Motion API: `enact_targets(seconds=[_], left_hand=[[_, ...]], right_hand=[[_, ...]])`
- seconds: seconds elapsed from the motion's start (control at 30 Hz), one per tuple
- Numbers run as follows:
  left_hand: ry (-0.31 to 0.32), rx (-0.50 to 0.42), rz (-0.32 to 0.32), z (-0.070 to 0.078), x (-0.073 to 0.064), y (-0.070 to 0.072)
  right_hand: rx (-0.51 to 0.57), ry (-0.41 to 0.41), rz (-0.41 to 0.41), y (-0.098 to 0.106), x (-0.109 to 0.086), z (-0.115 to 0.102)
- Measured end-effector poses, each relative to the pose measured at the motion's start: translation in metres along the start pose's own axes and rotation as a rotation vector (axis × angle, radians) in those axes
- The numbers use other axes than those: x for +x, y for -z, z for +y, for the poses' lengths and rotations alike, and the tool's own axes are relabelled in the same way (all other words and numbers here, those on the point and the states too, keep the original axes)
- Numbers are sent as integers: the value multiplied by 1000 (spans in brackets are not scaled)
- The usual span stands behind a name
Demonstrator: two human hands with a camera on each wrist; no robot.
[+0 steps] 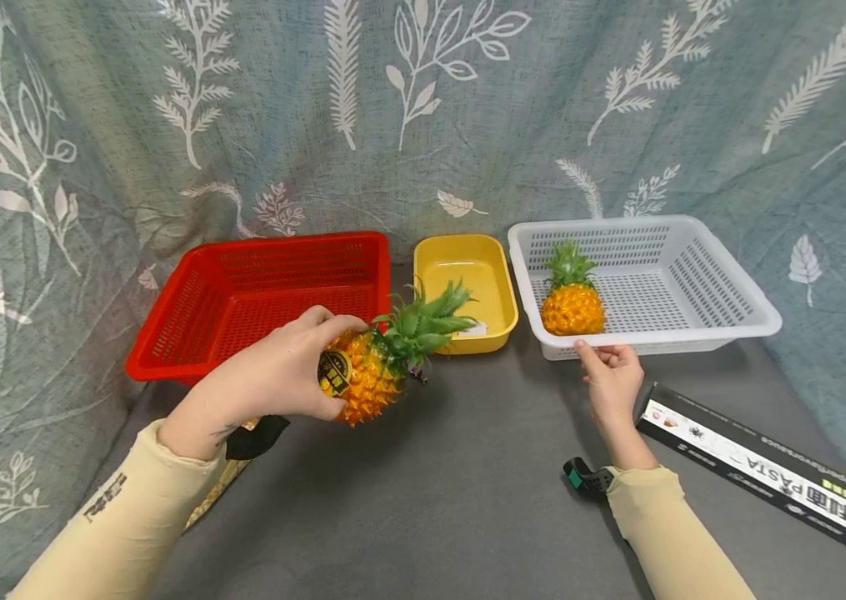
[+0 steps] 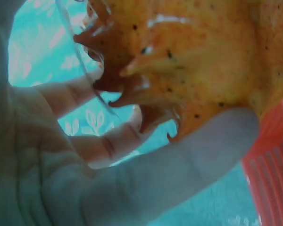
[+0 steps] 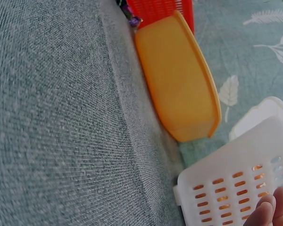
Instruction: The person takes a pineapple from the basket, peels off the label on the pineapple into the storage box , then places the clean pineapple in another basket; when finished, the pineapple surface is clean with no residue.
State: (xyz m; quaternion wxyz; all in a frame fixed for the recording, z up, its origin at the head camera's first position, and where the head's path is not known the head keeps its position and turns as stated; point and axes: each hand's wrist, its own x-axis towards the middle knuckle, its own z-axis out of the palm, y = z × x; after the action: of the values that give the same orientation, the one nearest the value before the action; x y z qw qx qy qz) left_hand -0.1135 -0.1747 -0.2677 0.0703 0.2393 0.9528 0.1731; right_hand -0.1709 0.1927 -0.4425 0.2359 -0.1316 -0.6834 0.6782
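Note:
My left hand [image 1: 283,367] grips an orange pineapple [image 1: 373,383] with a green crown, tilted on its side in front of the red basket. A round black-and-gold label shows on its base. Up close in the left wrist view, the thumb [image 2: 193,160] lies along the spiky pineapple skin [image 2: 203,61]. My right hand [image 1: 613,385] holds the front rim of the white basket [image 1: 663,337], thumb at the edge and fingers bent against the wall. Inside that basket, at its left end, a second pineapple [image 1: 573,310] leans with its crown toward the back.
The red basket [image 1: 257,367] stands at the back left. Between the baskets sits a yellow tub [image 1: 501,258] with a small pale item inside. A long black-and-white pasta box [image 1: 760,467] lies at right. The patterned curtain [image 1: 423,167] hangs behind; grey cloth [image 1: 468,483] covers the table.

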Motion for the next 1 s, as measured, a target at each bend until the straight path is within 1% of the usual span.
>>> enact_targets(seconds=[0.13,0.23,0.33,0.43,0.57,0.67,0.83,0.93,1.0], left_hand=[[-84,2,-35,8,-2,-17],[-120,-2,-80,11,-3,-30],[-142,-10,-121,11,0,-44],[-161,2,-161,8,4,-59],[-191,40,-187,3,10,-75],[-225,72,-188,2,15,-83],[-274,120,-194,3,22,-90],[-278,133,-205,4,24,-92],[-284,137,-196,4,25,-93]], right_hand=[[-6,-6,0,-1,2,1],[-4,-5,-5,-2,3,0],[-4,-4,-8,-2,3,-2],[-8,-10,-2,-2,2,-2],[-15,-20,-7,0,1,-1],[-16,-18,-12,0,1,0],[-1,-19,-10,0,1,0],[-1,-23,-8,0,1,0],[-6,-22,-5,0,1,-1]])
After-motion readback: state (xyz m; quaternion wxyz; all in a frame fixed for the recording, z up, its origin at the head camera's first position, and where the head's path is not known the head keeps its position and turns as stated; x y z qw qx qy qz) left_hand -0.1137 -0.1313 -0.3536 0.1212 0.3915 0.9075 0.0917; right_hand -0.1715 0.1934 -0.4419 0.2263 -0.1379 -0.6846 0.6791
